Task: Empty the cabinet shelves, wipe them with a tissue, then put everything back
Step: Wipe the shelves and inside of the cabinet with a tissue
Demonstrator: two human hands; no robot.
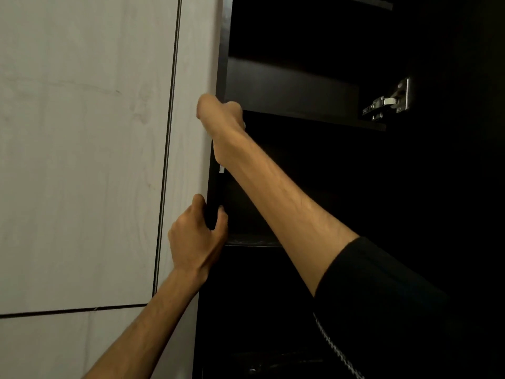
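Observation:
A dark cabinet stands open on the right, with its upper shelf [314,119] and a lower shelf [251,243] showing no items that I can make out in the gloom. My right hand [218,113] reaches up to the left front corner of the upper shelf. Its fingers are hidden behind the hand, and only a pale speck shows at its right edge. My left hand [196,236] grips the front edge of the cabinet's left side panel [211,214], thumb outside and fingers inside. No tissue is plainly visible.
A pale wood-grain panel [82,160] with dark seams fills the left half. A metal door hinge [390,101] sits on the cabinet's right side. A small white shelf peg [222,169] shows on the side panel. The lower cabinet interior is too dark to read.

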